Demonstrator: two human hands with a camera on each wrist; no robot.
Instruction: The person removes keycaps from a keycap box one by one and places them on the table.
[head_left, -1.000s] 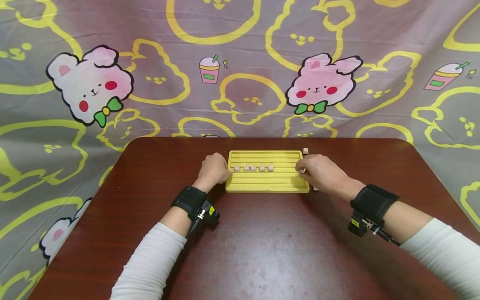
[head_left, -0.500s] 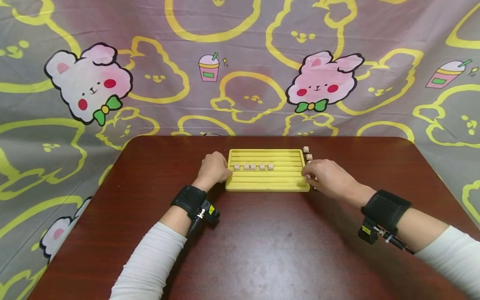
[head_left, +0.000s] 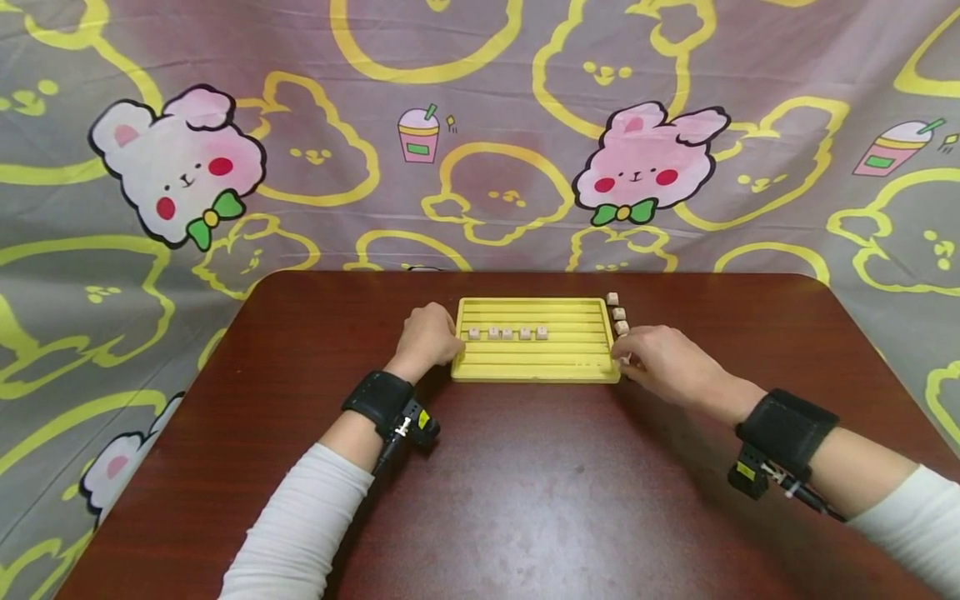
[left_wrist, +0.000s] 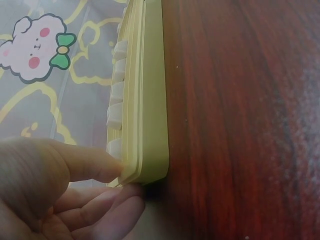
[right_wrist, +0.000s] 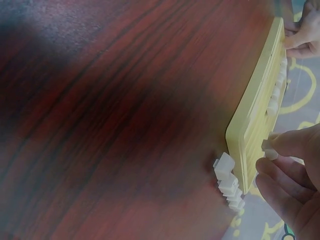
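A yellow ridged tray [head_left: 536, 371] lies on the table, with a row of several small off-white keycaps [head_left: 507, 333] in one of its middle grooves. My left hand [head_left: 427, 335] grips the tray's left end, thumb on the rim and fingers against the underside, as the left wrist view shows. Just off the tray's right end is my right hand [head_left: 666, 360]. Between thumb and fingertips it pinches one keycap [right_wrist: 270, 150], plain in the right wrist view. More keycaps [right_wrist: 227, 185] stand in a line on the table beside the tray's right side; in the head view this hand covers some of them.
The dark red-brown wooden table [head_left: 510, 492] spreads in front of the tray. A patterned cloth [head_left: 315, 192] with cartoon rabbits hangs behind the table's far edge. Both wrists wear black straps [head_left: 378, 402] with small cameras and cables.
My right hand has moved from over the tray's right part to the right and slightly nearer, beyond its edge. Keycaps beside the tray have come into sight. My left hand stays put.
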